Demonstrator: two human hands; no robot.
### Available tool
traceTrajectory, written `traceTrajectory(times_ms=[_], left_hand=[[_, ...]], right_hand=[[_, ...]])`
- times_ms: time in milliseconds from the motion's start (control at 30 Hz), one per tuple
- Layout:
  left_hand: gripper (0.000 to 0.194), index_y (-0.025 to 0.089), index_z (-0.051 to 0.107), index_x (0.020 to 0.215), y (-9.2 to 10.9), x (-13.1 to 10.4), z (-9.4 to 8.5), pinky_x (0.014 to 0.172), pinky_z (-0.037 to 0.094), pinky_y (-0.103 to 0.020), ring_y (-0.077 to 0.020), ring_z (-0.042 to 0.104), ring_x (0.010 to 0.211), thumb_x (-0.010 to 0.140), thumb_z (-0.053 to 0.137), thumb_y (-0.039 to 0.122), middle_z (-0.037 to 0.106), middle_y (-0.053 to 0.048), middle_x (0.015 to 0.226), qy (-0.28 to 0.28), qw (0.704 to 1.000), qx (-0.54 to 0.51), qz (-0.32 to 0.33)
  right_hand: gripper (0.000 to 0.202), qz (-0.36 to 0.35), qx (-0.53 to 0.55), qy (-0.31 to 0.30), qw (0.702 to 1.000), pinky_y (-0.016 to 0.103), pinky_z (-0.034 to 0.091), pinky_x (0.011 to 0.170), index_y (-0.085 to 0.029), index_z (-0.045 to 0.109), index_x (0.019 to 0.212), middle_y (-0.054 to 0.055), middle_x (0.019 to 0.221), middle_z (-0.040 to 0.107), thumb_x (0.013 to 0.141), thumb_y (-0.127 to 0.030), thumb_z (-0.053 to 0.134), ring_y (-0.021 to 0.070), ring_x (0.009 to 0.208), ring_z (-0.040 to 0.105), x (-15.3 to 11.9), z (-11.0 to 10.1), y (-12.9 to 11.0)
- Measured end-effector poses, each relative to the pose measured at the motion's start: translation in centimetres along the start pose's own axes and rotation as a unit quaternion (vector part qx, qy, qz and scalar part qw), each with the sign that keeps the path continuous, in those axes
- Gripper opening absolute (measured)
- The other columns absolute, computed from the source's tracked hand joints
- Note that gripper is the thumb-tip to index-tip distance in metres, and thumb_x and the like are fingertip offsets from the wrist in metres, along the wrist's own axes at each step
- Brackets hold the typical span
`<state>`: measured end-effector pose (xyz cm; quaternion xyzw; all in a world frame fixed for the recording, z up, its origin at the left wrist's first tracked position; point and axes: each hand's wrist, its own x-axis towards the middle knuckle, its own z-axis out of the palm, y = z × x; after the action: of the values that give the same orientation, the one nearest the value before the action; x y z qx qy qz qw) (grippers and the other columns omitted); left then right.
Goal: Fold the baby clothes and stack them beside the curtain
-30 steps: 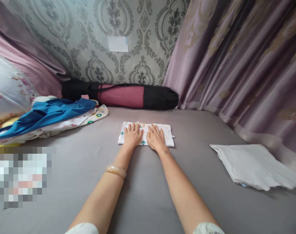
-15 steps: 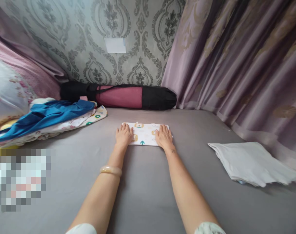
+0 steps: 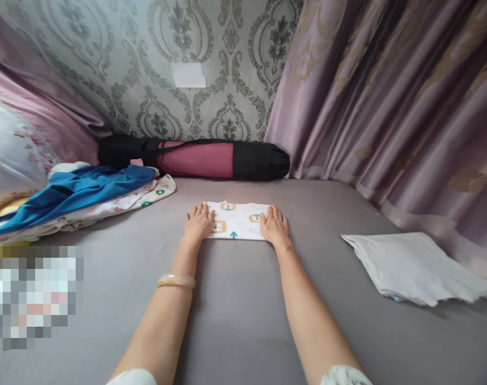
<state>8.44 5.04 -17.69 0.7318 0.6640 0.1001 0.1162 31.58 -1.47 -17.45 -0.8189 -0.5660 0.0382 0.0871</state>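
Observation:
A folded white cloth (image 3: 239, 222) with yellow, green and grey printed figures lies flat on the grey bed sheet (image 3: 235, 310). My left hand (image 3: 198, 221) rests at the cloth's left edge, its fingers stretched out and pointing away from me. At the right edge lies my right hand (image 3: 274, 224), also with fingers extended, the thumb over the print. Neither hand grips the cloth; the parts of its edges under my palms are hidden. On my left forearm sits a pale bangle (image 3: 176, 281).
A folded white fabric (image 3: 415, 267) lies to the right. Blue and patterned clothes (image 3: 91, 187) are heaped on the left, near a blurred-out patch. A long black and maroon bag (image 3: 195, 159) lies along the wall; curtains (image 3: 371, 96) hang on the right.
My hands have slid apart, the left one leftward and the right one rightward, uncovering more of the cloth's print. The cloth stays in place.

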Motion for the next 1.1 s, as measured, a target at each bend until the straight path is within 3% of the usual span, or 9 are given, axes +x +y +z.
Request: traceTrajectory(times_ms=[100,200,400,600,800,933,1100], left_hand=[[0.06,0.014,0.037,0.147,0.7,-0.1,0.0,0.118,0.011,-0.055,-0.0299,0.019,0.147,0.098,0.021,0.043,0.032,-0.012,0.155,0.063,0.997,0.038,0.038],[0.06,0.012,0.04,0.146,1.5,-0.3,0.5,0.119,0.008,-0.052,-0.0294,0.02,0.146,0.098,0.02,0.043,0.035,-0.012,0.154,0.101,0.987,0.073,0.105],[0.063,0.01,0.034,0.149,1.7,-0.3,1.7,0.117,0.018,-0.051,-0.0321,0.022,0.145,0.099,0.02,0.046,0.029,-0.016,0.156,0.017,0.991,0.081,0.106],[0.062,0.011,0.034,0.149,1.5,-0.2,1.5,0.116,0.019,-0.051,-0.0316,0.023,0.145,0.099,0.02,0.046,0.03,-0.017,0.156,0.016,0.99,0.086,0.107],[0.06,0.013,0.038,0.147,2.8,-0.8,1.5,0.118,0.015,-0.05,-0.0297,0.024,0.145,0.099,0.021,0.045,0.034,-0.015,0.154,0.087,0.981,0.099,0.139],[0.059,0.017,0.037,0.148,3.6,-1.2,2.1,0.117,0.018,-0.05,-0.0306,0.026,0.144,0.099,0.023,0.046,0.033,-0.012,0.155,0.047,0.979,0.085,0.178],[0.057,0.02,0.036,0.149,3.5,-1.2,2.3,0.116,0.019,-0.051,-0.0307,0.026,0.144,0.099,0.026,0.045,0.032,-0.011,0.156,0.029,0.983,0.07,0.168]], right_hand=[[0.057,-0.022,-0.006,0.036,0.999,0.053,0.005,0.116,-0.014,0.028,0.152,0.013,0.16,0.019,0.101,-0.039,0.018,0.027,0.147,0.013,-0.1,-0.4,-0.6],[0.056,-0.061,0.001,0.049,0.997,0.051,0.006,0.116,-0.018,0.03,0.151,0.011,0.16,0.019,0.101,-0.04,0.021,0.0272,0.147,0.012,-0.2,-0.4,-1.4],[0.056,-0.07,0.007,0.0,0.998,0.046,0.013,0.116,-0.019,0.031,0.151,0.01,0.159,0.025,0.101,-0.041,0.023,0.026,0.146,0.018,-0.2,0.7,-1.7],[0.056,-0.069,0.001,0.008,0.998,0.047,0.013,0.116,-0.018,0.032,0.151,0.011,0.158,0.026,0.101,-0.041,0.024,0.0267,0.145,0.02,-0.3,0.5,-1.6],[0.054,-0.094,0.003,0.054,0.994,0.052,0.002,0.115,-0.021,0.032,0.151,0.011,0.159,0.023,0.101,-0.041,0.022,0.0265,0.147,0.014,-0.5,0.5,-3.1],[0.053,-0.116,0.014,0.03,0.993,0.05,0.007,0.116,-0.022,0.036,0.149,0.009,0.158,0.027,0.101,-0.04,0.023,0.0261,0.145,0.018,-0.8,1.1,-4.0],[0.053,-0.113,0.019,0.028,0.993,0.049,0.01,0.115,-0.022,0.037,0.148,0.008,0.158,0.027,0.1,-0.04,0.024,0.0259,0.145,0.019,-1.0,1.4,-3.9]])
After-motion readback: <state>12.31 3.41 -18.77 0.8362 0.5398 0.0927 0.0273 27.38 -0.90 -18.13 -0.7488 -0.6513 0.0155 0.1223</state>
